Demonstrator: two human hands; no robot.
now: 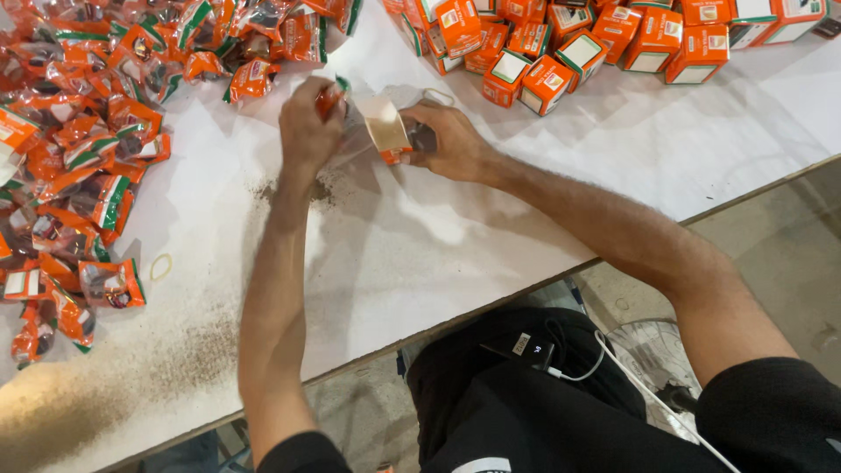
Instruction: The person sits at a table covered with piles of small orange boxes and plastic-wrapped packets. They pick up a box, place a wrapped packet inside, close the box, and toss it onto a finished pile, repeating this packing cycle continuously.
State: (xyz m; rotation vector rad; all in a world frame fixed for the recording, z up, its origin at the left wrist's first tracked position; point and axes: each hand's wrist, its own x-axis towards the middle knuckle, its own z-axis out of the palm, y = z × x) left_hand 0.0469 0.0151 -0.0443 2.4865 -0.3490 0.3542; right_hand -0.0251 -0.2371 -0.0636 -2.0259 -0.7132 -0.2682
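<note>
- Bright, even overhead light on the white table [491,219].
- Soft arm shadows beside it.
- Slight motion blur on the left hand [307,127].
- Mild edge bending.

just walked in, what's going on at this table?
A person seated at a white table works with both hands. The left hand pinches an orange sachet right at the open end of a small orange box, which the right hand steadies. A heap of similar sachets lies to the left, a pile of boxes at the top right. Brown powder dusts the table.
</note>
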